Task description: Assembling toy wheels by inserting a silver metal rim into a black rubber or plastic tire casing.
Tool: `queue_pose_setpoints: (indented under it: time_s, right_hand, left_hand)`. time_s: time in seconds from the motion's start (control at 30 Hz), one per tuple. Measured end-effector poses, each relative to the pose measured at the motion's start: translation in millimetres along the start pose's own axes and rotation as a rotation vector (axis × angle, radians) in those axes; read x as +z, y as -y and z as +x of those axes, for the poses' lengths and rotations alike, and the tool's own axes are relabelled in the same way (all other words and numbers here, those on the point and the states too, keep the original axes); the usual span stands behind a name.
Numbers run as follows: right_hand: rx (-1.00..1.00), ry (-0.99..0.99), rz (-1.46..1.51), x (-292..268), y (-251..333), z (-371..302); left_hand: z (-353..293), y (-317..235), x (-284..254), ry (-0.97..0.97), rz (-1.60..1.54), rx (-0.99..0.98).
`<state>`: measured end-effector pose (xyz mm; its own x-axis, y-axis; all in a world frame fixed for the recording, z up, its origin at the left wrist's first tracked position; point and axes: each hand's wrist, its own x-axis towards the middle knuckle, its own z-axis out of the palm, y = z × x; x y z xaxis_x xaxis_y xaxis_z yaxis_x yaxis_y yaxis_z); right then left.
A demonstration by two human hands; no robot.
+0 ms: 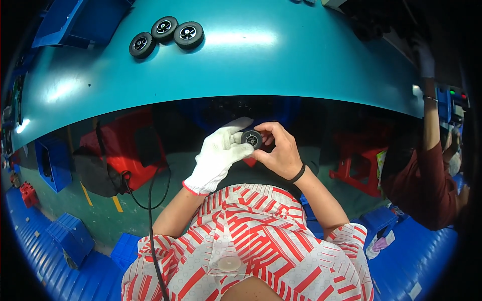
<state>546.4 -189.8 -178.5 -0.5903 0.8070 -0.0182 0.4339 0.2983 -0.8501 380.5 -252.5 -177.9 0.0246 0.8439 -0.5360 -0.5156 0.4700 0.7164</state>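
Between my two hands, just off the table's near edge, is a small black toy wheel [251, 140] with a spoked hub facing up. My left hand [218, 154], in a white knit glove, grips its left side with thumb and fingers. The bare fingers of my right hand [279, 152] close on its right side. Part of the rim is hidden under the fingertips. Beyond my hands, on the green table [241, 75], lie three more black wheels with silvery hubs: a left one [142, 45], a middle one [164, 28] and a right one [189, 35].
A blue bin [75, 22] stands at the table's far left. Below the table edge are a red stool [118, 145] and another red stool [359, 168]. A black cable [150, 215] hangs before my left arm. At right, a co-worker's arm [431, 115] reaches over the table.
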Motion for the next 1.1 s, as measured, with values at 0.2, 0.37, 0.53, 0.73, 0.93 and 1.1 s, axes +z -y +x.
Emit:
queue_pose_setpoints:
  time_s: [0.2, 0.37, 0.53, 0.73, 0.93, 1.1]
  right_hand:
    - [-0.118, 0.07, -0.067, -2.8, 2.7, 4.9]
    - [-0.203, -0.077, -0.119, 7.6, 5.2, 6.0]
    - [-0.29, -0.142, -0.151, 11.4, -5.4, 2.9]
    - [-0.151, -0.015, -0.102, 6.4, 2.4, -0.4]
    - [0.011, 0.003, -0.047, -1.7, -2.6, -3.1]
    - [-0.113, 0.002, -0.1, -1.9, 4.8, 5.8]
  left_hand:
    - [-3.8, -10.6, 1.0, 0.003, 0.109, -0.031]
    - [-1.4, 1.9, 7.9, -0.034, 0.068, 0.09]
    - [-0.6, -2.8, 14.5, -0.103, 0.429, 0.112]
    - [2.5, -22.6, 6.3, -0.011, 0.648, 0.044]
    - [0.2, -2.9, 4.6, -0.051, 0.335, -0.004]
    - [-1.3, 2.4, 5.2, -0.052, 0.105, 0.065]
